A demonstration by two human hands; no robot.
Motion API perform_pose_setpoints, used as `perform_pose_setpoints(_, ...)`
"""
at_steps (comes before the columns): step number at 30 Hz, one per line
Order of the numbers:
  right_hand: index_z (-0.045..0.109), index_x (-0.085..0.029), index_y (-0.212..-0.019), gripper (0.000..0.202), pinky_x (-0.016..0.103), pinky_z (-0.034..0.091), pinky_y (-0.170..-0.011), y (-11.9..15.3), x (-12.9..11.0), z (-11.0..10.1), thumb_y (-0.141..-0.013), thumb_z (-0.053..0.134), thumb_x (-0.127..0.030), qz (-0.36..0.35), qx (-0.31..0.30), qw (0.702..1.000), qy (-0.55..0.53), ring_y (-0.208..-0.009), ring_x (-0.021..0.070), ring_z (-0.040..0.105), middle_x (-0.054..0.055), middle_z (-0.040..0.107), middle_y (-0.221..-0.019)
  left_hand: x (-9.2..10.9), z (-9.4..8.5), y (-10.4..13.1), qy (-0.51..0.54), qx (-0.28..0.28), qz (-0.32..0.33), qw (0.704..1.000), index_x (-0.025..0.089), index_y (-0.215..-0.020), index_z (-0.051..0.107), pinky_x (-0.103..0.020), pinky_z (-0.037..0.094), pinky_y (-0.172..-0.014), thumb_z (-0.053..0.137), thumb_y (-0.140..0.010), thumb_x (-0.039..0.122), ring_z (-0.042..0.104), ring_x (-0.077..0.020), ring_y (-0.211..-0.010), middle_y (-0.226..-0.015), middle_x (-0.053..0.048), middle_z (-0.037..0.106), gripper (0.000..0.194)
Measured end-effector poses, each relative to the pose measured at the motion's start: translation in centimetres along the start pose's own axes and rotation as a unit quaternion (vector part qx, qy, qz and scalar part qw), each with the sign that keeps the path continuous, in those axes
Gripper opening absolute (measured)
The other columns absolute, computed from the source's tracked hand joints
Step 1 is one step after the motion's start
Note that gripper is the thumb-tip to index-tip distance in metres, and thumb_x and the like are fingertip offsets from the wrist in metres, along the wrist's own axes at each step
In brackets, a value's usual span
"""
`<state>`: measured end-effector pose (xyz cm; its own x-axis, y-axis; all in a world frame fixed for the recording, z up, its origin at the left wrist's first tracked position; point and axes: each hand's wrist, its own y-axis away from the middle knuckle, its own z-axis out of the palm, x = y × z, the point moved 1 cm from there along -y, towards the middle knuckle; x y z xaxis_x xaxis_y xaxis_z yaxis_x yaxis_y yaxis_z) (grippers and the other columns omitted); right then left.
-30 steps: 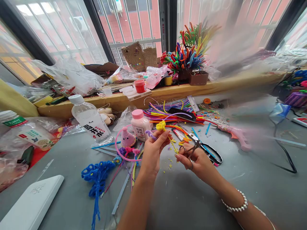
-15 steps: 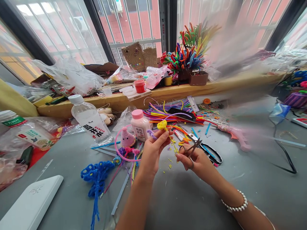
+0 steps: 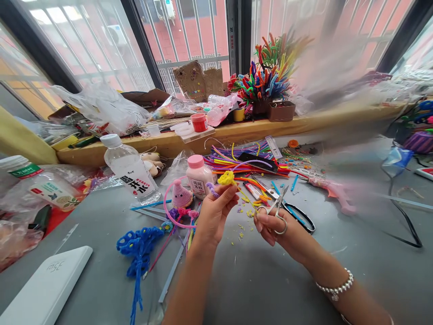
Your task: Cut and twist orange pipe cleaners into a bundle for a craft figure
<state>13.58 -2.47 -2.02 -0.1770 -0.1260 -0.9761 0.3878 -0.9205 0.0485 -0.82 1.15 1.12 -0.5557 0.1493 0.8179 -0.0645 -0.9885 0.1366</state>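
My left hand [image 3: 214,216] is closed, pinching a yellow pipe cleaner flower [image 3: 226,178] between thumb and fingers. A purple curled piece [image 3: 212,189] sticks out beside the thumb. From the flower a thin yellow stem [image 3: 246,198] runs toward my right hand [image 3: 275,228], whose fingertips are at its far end. Small metal scissors [image 3: 280,201] hang in that right hand by their finger loops, blades pointing up and slightly apart. Yellow fuzz scraps [image 3: 241,235] lie on the grey table [image 3: 250,280] below.
Left of my hands are a blue pipe cleaner piece [image 3: 138,248], a pink bottle [image 3: 199,176], a pink knitted figure [image 3: 181,195] and a water bottle [image 3: 131,169]. Behind lie bundled pipe cleaners [image 3: 223,163] and black-handled scissors [image 3: 301,216]. A pink glue gun [image 3: 333,192] is at right.
My right hand has turned, so the scissors now show their loops and point more upward. The yellow flower has tilted and dropped slightly in my left hand.
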Motion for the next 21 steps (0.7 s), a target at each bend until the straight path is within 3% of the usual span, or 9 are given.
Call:
perform_pose_setpoints(14, 0.048, -0.014, -0.056, 0.026, 0.022, 0.018, -0.045, -0.05, 0.08, -0.19, -0.075, 0.050, -0.031, 0.015, -0.068, 0.989, -0.126, -0.040, 0.0030, 0.028, -0.005, 0.039, -0.053, 0.10, 0.30, 0.41, 0.005, -0.112, 0.023, 0.993, 0.016, -0.077, 0.068, -0.016, 0.039, -0.055, 0.067, -0.063, 0.022, 0.046, -0.0025, -0.053, -0.062, 0.003, 0.056, 0.015)
perform_pose_setpoints(21, 0.050, -0.013, -0.057, 0.029, 0.022, 0.018, -0.044, -0.06, 0.13, -0.42, -0.075, 0.050, -0.036, 0.022, -0.080, 0.992, -0.097, -0.041, 0.0047, 0.032, -0.004, 0.041, -0.049, -0.14, 0.28, 0.28, 0.003, -0.096, 0.040, 0.995, 0.016, -0.065, 0.066, -0.015, 0.039, -0.055, 0.071, -0.057, 0.025, 0.046, -0.0023, -0.052, -0.069, 0.002, 0.061, 0.012)
